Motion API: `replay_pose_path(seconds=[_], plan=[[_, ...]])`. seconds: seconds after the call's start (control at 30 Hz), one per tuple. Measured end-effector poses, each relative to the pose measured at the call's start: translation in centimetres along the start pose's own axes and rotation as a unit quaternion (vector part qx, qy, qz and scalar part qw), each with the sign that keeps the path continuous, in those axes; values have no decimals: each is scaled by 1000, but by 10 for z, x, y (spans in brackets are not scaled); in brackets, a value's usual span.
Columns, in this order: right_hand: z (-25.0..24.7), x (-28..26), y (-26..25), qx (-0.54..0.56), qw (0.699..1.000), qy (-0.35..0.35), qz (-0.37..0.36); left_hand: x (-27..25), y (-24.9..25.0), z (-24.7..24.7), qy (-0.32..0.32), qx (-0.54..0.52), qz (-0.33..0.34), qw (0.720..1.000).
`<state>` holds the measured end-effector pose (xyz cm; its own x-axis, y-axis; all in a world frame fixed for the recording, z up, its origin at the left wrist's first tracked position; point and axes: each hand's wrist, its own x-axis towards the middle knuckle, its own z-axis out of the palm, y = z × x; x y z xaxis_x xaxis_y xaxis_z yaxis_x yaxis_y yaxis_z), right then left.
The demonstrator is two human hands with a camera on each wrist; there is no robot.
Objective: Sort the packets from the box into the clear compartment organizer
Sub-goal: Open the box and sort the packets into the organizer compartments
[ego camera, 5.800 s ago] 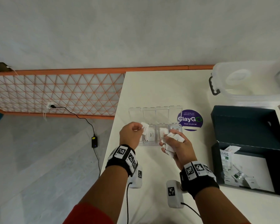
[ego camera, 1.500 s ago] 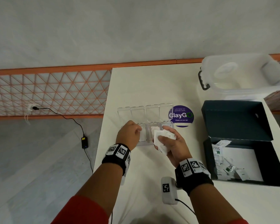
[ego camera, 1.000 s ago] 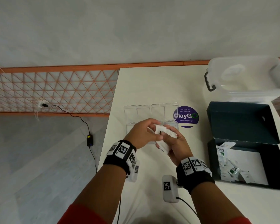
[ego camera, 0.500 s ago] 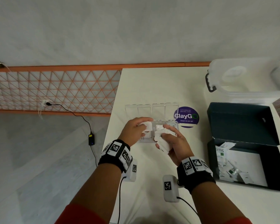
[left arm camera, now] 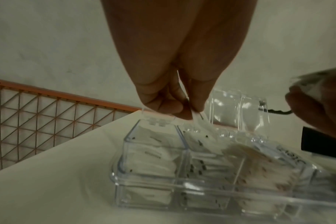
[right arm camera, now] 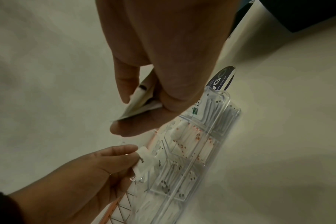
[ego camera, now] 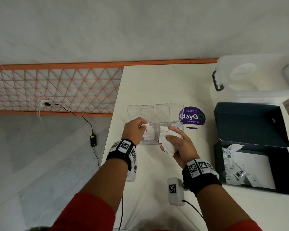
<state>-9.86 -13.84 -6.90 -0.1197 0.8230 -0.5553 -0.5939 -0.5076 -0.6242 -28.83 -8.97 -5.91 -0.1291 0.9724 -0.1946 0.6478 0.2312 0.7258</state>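
The clear compartment organizer (ego camera: 163,114) lies on the white table with its lids raised, and white packets fill its compartments (left arm camera: 153,153). My left hand (ego camera: 137,129) pinches one white packet (ego camera: 146,125) between thumb and fingers, just above the second compartment from the left (left arm camera: 197,121). My right hand (ego camera: 177,144) grips a stack of several white packets (ego camera: 167,140) at the organizer's near edge (right arm camera: 138,107). The dark box (ego camera: 250,165) stands open to the right with more packets (ego camera: 237,174) inside.
A purple round sticker (ego camera: 192,116) sits on the table just right of the organizer. A clear lidded tub (ego camera: 255,75) stands at the back right. The table's left edge (ego camera: 112,124) runs close beside my left hand; a cable and adapter (ego camera: 93,142) lie on the floor.
My left hand took a packet from the right hand's stack, then carried it left to above the organizer's left compartments. The right hand stayed in place with its stack.
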Motion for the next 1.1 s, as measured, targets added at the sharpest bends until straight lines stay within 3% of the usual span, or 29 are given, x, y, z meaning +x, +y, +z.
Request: replay_pose_path(seconds=[0.13, 0.3, 0.43, 0.6, 0.7, 0.8, 0.87, 0.93, 1.1], plan=[[-1, 2, -1, 0, 1000, 0, 2, 5, 1, 9, -10, 36, 21, 999], [-4, 5, -2, 0, 1000, 10, 1, 3, -6, 11, 63, 142, 78, 985], [-6, 5, -3, 4, 1000, 18, 1, -2, -17, 17, -10, 301, 114, 947], [0, 3, -1, 0, 1000, 7, -1, -7, -17, 27, -59, 340, 115, 931], [-1, 1, -3, -6, 1000, 6, -7, -10, -11, 21, -21, 267, 126, 955], [-1, -1, -5, -10, 1000, 5, -14, -18, 3, 10, -29, -4, 89, 996], [1, -2, -5, -5, 1000, -1, -18, -23, 16, 4, -90, -123, 41, 987], [5, -3, -4, 1, 1000, -2, -21, -27, 23, 3, -142, -135, 21, 980], [6, -7, -3, 10, 1000, -14, -22, -28, 27, 1, -130, -198, -4, 971]])
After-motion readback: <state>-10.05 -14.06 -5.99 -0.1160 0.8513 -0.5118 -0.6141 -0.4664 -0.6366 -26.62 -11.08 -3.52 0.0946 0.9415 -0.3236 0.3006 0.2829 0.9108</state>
